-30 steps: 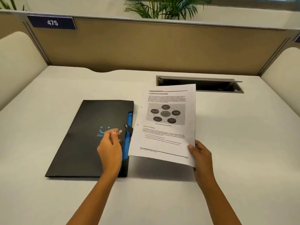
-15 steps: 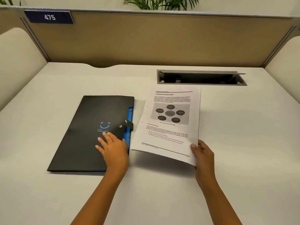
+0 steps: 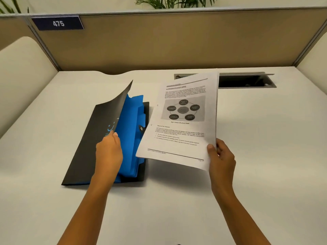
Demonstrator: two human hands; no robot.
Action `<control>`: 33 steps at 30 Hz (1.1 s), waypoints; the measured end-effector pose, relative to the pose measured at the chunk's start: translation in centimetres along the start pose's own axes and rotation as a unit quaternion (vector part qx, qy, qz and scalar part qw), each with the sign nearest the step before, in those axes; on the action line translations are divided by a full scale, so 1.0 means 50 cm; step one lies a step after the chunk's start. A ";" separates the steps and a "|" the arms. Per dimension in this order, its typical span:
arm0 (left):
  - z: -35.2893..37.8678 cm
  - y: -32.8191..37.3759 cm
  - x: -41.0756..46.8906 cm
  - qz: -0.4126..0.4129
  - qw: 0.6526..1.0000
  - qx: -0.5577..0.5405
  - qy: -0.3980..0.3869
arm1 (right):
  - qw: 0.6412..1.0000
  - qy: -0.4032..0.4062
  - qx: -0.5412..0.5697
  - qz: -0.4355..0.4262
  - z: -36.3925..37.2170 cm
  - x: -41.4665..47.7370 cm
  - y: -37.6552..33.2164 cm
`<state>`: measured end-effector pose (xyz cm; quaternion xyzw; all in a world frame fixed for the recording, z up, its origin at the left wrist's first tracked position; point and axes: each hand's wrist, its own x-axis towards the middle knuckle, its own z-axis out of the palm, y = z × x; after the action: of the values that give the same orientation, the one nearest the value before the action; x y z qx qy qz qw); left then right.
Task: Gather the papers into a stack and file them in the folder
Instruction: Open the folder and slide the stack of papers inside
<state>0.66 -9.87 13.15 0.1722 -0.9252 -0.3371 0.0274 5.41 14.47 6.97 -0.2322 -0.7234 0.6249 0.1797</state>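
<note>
A black folder (image 3: 85, 147) with a blue smiley logo lies on the white desk left of centre. My left hand (image 3: 109, 151) grips the right edge of its front cover and holds it lifted, so the blue tabbed dividers (image 3: 131, 124) inside show. My right hand (image 3: 220, 156) holds a stack of printed papers (image 3: 180, 121) by the lower right corner, raised above the desk just right of the folder. The top sheet carries text and a circular diagram. The stack's lower left corner overlaps the folder's snap strap (image 3: 141, 129).
The white desk (image 3: 265, 156) is bounded by a tan partition (image 3: 177, 41) at the back and cream side panels. A recessed cable slot (image 3: 247, 81) with an open flap sits behind the papers. A "475" sign (image 3: 57, 23) hangs on the partition.
My left hand went from resting flat on the shut folder to lifting its front cover, which exposes the blue dividers. The papers in my right hand rose slightly and stayed beside the folder.
</note>
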 end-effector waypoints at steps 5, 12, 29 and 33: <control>-0.016 0.004 -0.001 0.013 1.000 -0.012 0.019 | 0.998 0.018 -0.026 -0.062 0.030 -0.018 -0.033; -0.016 0.012 -0.002 -0.011 0.999 -0.034 0.021 | 0.993 0.021 -0.050 -0.108 0.052 -0.026 -0.063; -0.006 0.030 -0.019 -0.033 0.996 -0.069 0.044 | 0.992 -0.067 -0.052 -0.088 0.097 -0.087 -0.073; -0.006 0.031 -0.021 -0.033 0.996 -0.075 0.041 | 0.992 -0.089 -0.051 -0.079 0.109 -0.078 -0.080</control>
<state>1.23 -8.62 14.42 0.2141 -0.8891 -0.3990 0.0664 5.18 7.37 10.18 -0.1271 -0.7834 0.5893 0.1512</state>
